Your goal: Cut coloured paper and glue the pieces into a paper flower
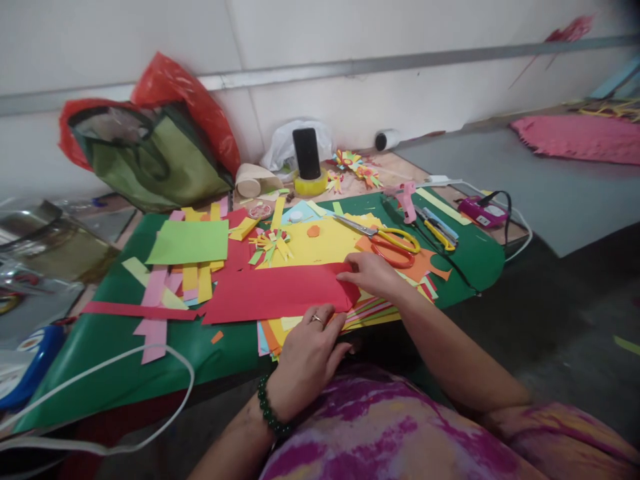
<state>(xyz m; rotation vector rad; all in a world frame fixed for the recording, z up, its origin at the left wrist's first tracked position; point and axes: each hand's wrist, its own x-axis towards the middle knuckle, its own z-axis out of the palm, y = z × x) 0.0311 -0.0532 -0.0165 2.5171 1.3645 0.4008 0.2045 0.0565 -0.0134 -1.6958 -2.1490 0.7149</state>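
A long sheet of red paper (270,293) lies crosswise over a stack of coloured paper (280,337). My right hand (375,273) pinches its right end, where the paper bends up into a fold. My left hand (310,353) rests with fingers laid out on the near edge of the red sheet, thumb apart. Just beyond my right hand are scissors (377,233) with yellow and red handles, on yellow paper (330,241). A fringed paper flower (273,247) sits behind the red sheet.
A green mat (225,353) covers the table. Left are a green sheet (193,241), paper strips (160,287) and a white cable (170,400). Right are a pink glue gun (407,203) and cutters (440,230). Behind stand a phone (306,153) on yellow tape and a green bag (160,160).
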